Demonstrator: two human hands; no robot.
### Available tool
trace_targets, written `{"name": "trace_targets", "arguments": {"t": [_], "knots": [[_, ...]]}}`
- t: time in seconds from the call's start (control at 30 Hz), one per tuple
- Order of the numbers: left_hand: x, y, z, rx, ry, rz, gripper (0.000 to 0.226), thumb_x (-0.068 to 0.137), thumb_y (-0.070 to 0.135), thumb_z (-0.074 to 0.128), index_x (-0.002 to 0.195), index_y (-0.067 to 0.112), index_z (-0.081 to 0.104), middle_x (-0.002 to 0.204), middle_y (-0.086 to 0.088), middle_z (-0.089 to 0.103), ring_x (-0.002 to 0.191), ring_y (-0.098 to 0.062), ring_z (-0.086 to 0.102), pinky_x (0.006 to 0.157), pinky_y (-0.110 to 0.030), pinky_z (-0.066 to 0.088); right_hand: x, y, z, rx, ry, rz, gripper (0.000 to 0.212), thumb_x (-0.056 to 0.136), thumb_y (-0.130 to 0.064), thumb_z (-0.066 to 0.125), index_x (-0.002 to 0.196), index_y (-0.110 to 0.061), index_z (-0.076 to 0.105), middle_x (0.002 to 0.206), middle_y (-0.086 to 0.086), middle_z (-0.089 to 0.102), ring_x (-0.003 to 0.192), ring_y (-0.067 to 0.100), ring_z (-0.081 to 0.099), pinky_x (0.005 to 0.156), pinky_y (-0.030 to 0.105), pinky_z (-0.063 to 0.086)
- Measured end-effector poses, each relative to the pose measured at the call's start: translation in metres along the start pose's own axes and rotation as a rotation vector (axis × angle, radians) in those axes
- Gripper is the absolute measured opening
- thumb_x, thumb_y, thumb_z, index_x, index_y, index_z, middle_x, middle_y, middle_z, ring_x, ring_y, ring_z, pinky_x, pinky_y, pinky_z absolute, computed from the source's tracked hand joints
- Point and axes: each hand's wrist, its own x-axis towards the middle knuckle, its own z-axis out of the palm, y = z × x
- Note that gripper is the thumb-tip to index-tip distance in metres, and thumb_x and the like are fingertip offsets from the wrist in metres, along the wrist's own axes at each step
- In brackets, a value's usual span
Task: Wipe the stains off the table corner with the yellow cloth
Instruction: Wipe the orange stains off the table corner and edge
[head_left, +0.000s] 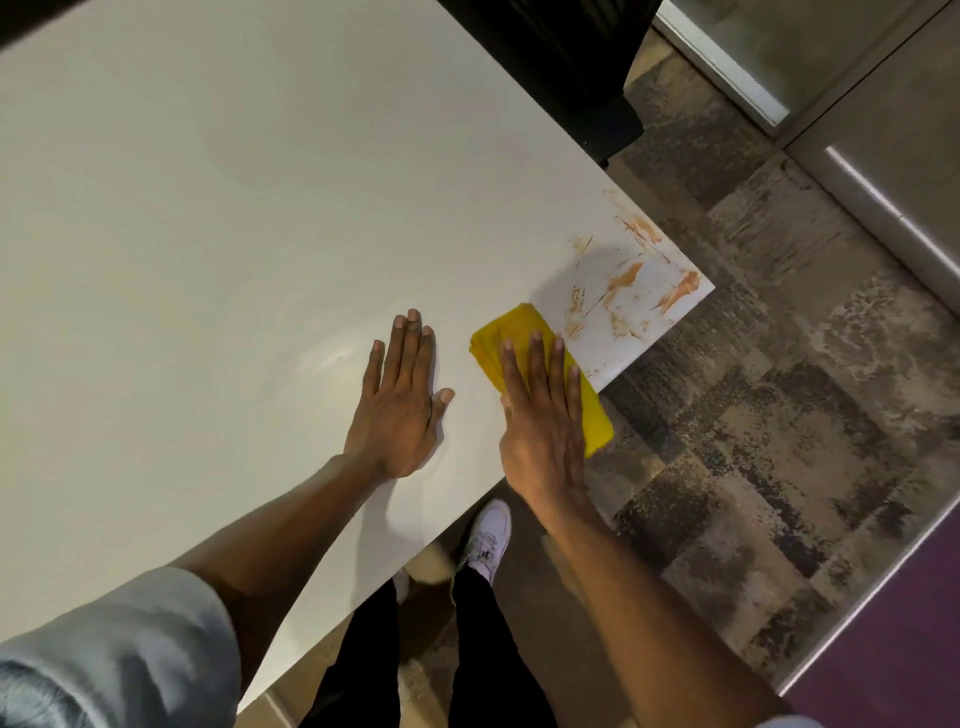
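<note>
A folded yellow cloth (511, 332) lies near the right front edge of the white table (208, 208), one end hanging past the edge. My right hand (543, 415) presses flat on the cloth, fingers stretched forward. Orange-brown stains (631, 273) smear the table corner just beyond and right of the cloth. My left hand (402, 400) rests palm down on the bare tabletop left of the cloth, fingers apart, holding nothing.
A black chair (571, 67) stands at the table's far side. Patterned carpet (753, 415) covers the floor to the right. My white shoe (488, 535) and dark trouser legs show under the table's front edge. Metal-trimmed panels (883, 171) run along the right.
</note>
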Motion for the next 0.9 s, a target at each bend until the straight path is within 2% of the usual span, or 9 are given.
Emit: {"name": "trace_targets", "arguments": {"t": [0.17,0.3,0.37,0.47,0.57,0.67,0.8,0.9], "knots": [[0.001,0.002,-0.004,0.000,-0.054,-0.015,0.083,0.112,0.054,0.021,0.172,0.003,-0.005,0.182,-0.014,-0.018,0.169,-0.028,-0.018,0.138,-0.054,-0.002,0.002,0.003,0.001,0.016,0.015,-0.018,0.069,0.111,-0.026,0.038,0.168,-0.023,-0.001,0.177,0.010,-0.005,0.164,0.034,-0.009,0.132,0.057,0.015],[0.006,0.000,-0.010,0.008,-0.200,-0.012,0.117,0.096,0.087,0.018,0.168,0.005,-0.024,0.176,-0.012,-0.038,0.164,-0.026,-0.034,0.135,-0.054,-0.014,-0.044,-0.001,0.008,-0.008,0.015,-0.023,0.074,0.109,-0.027,0.046,0.168,-0.024,0.002,0.178,0.008,-0.004,0.164,0.034,-0.004,0.130,0.058,0.021],[0.008,-0.001,-0.009,0.046,-0.234,-0.007,0.128,0.090,0.096,0.022,0.165,0.006,-0.032,0.173,-0.011,-0.043,0.162,-0.027,-0.039,0.135,-0.058,-0.013,-0.038,0.002,0.006,-0.008,0.014,-0.032,0.081,0.106,-0.022,0.053,0.168,-0.024,0.002,0.178,0.007,-0.004,0.165,0.033,-0.005,0.130,0.058,0.023],[0.010,-0.001,-0.009,0.057,-0.264,-0.008,0.132,0.088,0.099,0.024,0.163,0.007,-0.036,0.171,-0.011,-0.046,0.160,-0.028,-0.042,0.135,-0.062,-0.011,0.009,0.009,-0.001,-0.008,-0.003,-0.034,0.090,0.101,-0.013,0.057,0.168,-0.024,-0.002,0.178,0.009,-0.004,0.164,0.034,-0.007,0.131,0.057,0.018],[0.011,0.000,-0.010,0.063,-0.286,-0.012,0.133,0.087,0.099,0.024,0.162,0.007,-0.036,0.170,-0.011,-0.047,0.160,-0.029,-0.043,0.134,-0.062,-0.011,0.048,0.008,-0.007,-0.048,0.003,-0.015,0.082,0.104,-0.017,0.051,0.168,-0.023,-0.001,0.177,0.011,-0.003,0.164,0.036,-0.004,0.132,0.056,0.016],[0.012,0.002,-0.013,0.069,-0.307,-0.024,0.134,0.088,0.099,0.026,0.162,0.007,-0.036,0.169,-0.012,-0.048,0.158,-0.028,-0.045,0.134,-0.060,-0.015,0.034,0.004,-0.004,-0.028,0.025,-0.017,0.079,0.107,-0.018,0.048,0.168,-0.023,-0.003,0.177,0.010,-0.005,0.164,0.035,-0.007,0.132,0.056,0.016],[0.012,0.004,-0.020,0.065,-0.348,-0.032,0.134,0.089,0.098,0.026,0.160,0.005,-0.038,0.167,-0.013,-0.052,0.156,-0.029,-0.048,0.133,-0.060,-0.016,-0.022,-0.009,0.004,-0.007,0.025,0.034,0.091,0.101,-0.009,0.060,0.168,-0.026,0.001,0.178,0.005,-0.005,0.165,0.031,-0.007,0.131,0.057,0.019],[0.012,0.008,-0.024,0.066,-0.367,-0.044,0.132,0.090,0.096,0.027,0.158,0.006,-0.041,0.166,-0.014,-0.053,0.157,-0.032,-0.046,0.134,-0.061,-0.014,-0.012,-0.007,0.002,-0.024,0.025,0.037,0.093,0.095,-0.001,0.053,0.168,-0.028,0.002,0.178,0.004,-0.004,0.165,0.030,-0.006,0.131,0.057,0.020]]}}
